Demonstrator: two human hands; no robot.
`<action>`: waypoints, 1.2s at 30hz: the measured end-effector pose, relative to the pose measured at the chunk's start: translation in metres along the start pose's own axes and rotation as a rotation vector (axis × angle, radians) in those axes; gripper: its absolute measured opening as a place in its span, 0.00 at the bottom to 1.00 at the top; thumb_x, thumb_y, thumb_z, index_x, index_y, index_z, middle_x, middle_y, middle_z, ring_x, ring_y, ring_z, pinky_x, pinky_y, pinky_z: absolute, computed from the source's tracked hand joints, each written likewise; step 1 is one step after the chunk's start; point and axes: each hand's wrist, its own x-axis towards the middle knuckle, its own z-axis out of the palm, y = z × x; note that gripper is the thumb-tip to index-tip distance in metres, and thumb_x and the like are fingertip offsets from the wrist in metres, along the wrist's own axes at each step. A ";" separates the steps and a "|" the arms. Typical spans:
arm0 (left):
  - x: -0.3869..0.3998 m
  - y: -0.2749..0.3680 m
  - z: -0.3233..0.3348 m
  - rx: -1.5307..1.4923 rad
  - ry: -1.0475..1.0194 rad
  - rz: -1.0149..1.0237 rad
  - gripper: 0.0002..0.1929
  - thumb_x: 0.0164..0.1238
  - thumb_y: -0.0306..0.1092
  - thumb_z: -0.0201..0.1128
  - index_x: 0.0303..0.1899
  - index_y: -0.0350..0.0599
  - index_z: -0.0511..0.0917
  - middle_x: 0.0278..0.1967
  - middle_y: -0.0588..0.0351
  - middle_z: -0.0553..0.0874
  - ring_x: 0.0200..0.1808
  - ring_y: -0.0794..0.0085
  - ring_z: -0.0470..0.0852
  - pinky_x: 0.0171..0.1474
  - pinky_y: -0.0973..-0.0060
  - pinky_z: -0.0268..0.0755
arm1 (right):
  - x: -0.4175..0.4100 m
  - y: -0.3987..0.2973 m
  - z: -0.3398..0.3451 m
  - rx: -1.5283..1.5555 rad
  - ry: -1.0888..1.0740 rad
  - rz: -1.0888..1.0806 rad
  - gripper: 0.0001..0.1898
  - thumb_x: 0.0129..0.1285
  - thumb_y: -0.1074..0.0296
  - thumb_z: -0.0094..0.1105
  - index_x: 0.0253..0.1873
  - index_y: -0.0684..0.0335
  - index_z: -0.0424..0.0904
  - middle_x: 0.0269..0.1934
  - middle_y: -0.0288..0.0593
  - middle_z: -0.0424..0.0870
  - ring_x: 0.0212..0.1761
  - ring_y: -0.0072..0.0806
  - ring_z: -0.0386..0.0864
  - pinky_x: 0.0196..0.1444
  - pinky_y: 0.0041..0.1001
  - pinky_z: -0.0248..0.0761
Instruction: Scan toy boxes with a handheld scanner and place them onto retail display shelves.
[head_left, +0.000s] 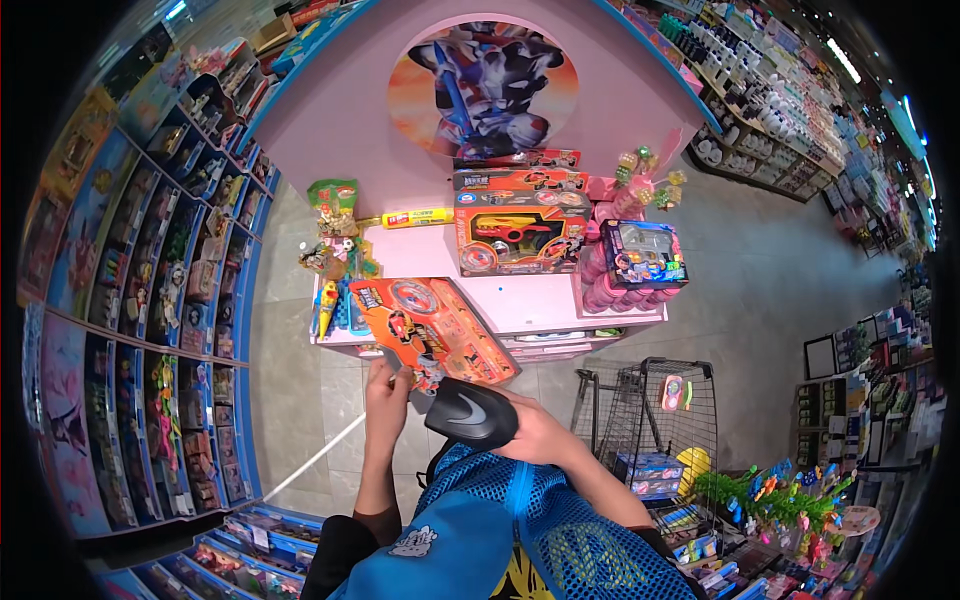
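With its fingers on the near left corner of an orange toy box (435, 326), my left hand (388, 390) tilts the box over the front edge of a pink display counter (405, 251). A black handheld barcode scanner (469, 412) is in my right hand (536, 431), its head over the box's near end. The hand hides the scanner's handle. Behind, on the counter, stands a boxed toy gun (517, 236) in an orange window box.
Pink jars (630, 298) with a dark toy box (646, 255) on top stand at the counter's right. A yellow tube (418, 218) and snack bag (334, 199) lie left. A black wire cart (645, 420) is at my right. Stocked shelves (172, 300) line the left.
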 end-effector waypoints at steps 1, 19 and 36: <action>0.002 0.002 0.001 0.001 -0.007 0.000 0.10 0.73 0.29 0.60 0.48 0.33 0.82 0.45 0.52 0.77 0.41 0.72 0.81 0.38 0.77 0.75 | 0.008 0.001 0.006 -0.029 -0.008 -0.037 0.34 0.52 0.69 0.72 0.66 0.66 0.72 0.68 0.56 0.73 0.68 0.50 0.74 0.68 0.38 0.68; 0.029 0.024 0.029 -0.143 -0.279 -0.165 0.22 0.67 0.33 0.68 0.50 0.38 0.62 0.39 0.45 0.80 0.36 0.67 0.84 0.36 0.73 0.76 | 0.014 0.024 0.018 0.145 0.247 0.331 0.18 0.59 0.72 0.68 0.54 0.67 0.79 0.43 0.41 0.86 0.45 0.25 0.81 0.51 0.29 0.75; 0.131 -0.057 0.039 -0.148 -0.202 0.092 0.52 0.55 0.27 0.77 0.77 0.40 0.49 0.76 0.41 0.59 0.77 0.50 0.60 0.78 0.60 0.48 | 0.026 0.045 -0.066 0.750 0.843 0.204 0.17 0.69 0.79 0.54 0.61 0.79 0.72 0.55 0.60 0.82 0.53 0.37 0.85 0.57 0.29 0.81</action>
